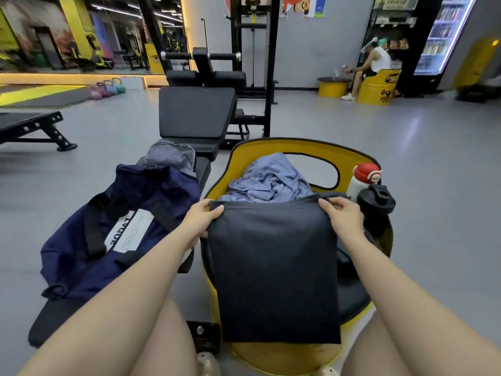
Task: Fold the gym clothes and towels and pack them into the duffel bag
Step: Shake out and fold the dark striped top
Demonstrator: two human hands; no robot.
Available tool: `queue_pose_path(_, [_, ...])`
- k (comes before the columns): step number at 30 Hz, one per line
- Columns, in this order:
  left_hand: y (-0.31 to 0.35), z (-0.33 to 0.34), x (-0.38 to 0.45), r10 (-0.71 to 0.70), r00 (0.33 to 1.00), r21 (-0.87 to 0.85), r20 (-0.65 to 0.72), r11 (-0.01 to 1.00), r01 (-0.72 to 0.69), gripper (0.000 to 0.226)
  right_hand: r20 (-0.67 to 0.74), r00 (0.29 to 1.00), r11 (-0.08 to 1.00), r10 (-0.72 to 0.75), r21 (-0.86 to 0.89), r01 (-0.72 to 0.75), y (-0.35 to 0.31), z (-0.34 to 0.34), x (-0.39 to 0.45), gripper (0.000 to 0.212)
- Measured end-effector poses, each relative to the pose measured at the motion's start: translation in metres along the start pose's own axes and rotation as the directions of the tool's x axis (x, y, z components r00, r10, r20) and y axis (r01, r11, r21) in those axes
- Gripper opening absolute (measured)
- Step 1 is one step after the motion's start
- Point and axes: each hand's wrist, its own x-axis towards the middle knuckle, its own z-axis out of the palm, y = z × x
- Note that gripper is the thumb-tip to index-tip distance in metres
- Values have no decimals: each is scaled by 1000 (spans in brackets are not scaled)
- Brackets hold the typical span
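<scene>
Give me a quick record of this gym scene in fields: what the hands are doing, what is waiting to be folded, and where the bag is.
left hand: pinches the top left corner of the dark cloth
right hand: pinches its top right corner
dark cloth: hangs flat over the yellow barrel chair
blue garment: crumpled on the chair seat
navy duffel bag: on the black bench, left of the chair
bottles: white, red-capped bottle and black shaker at the chair's right
</scene>
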Motion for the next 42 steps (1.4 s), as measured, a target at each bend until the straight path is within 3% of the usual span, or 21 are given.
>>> queue_pose_path(10, [-46, 17, 87, -106, 979, 84, -177, 989, 123, 6, 17, 996, 986, 87, -144, -83, 43, 78, 71, 30])
queue_pose_path(15, [-59, 23, 125, -153, 966, 90, -208, 981, 175, 18, 19, 993, 976, 117, -187, -112, 58, 109, 101, 28])
queue_pose_path(22, [-74, 35, 164, -102, 962, 121, -253, 983, 136, 20, -11, 996, 971, 85, -225, -85, 71, 137, 127, 31])
queue_pose_path(25, [-88, 33, 164, -77, 941, 339, -330, 920, 194, 35, -8, 991, 972, 131, -197, -130, 78, 145, 126, 34])
queue_pose_path(27, [-96, 35, 160, 50, 930, 533, -364, 830, 165, 40, -31, 995, 978, 97, -185, -101, 79, 146, 122, 35])
queue_pose_path(30, [-95, 57, 147, 311, 915, 657, -256, 751, -71, 32, -64, 980, 913, -186, -379, 148, 77, 148, 110, 32])
queue_pose_path(32, [-95, 80, 136, 386, 916, 676, -110, 704, -215, 35, 75, 919, 816, -387, -436, 379, 78, 153, 98, 24])
queue_pose_path(34, [-102, 99, 127, 377, 926, 728, 18, 630, -271, 42, 292, 807, 683, -512, -430, 590, 85, 163, 81, 28])
queue_pose_path(36, [-114, 108, 124, 316, 935, 821, 162, 482, -306, 49, 495, 710, 536, -501, -466, 704, 100, 171, 69, 43])
queue_pose_path(37, [-121, 108, 125, 263, 942, 853, 209, 421, -307, 51, 573, 694, 493, -436, -493, 717, 105, 173, 67, 53])
queue_pose_path(39, [-131, 106, 128, 175, 952, 887, 250, 353, -298, 54, 639, 711, 465, -294, -555, 690, 112, 171, 66, 69])
queue_pose_path(42, [-138, 102, 137, 131, 952, 897, 276, 319, -305, 56, 641, 744, 449, -189, -617, 646, 120, 170, 73, 72])
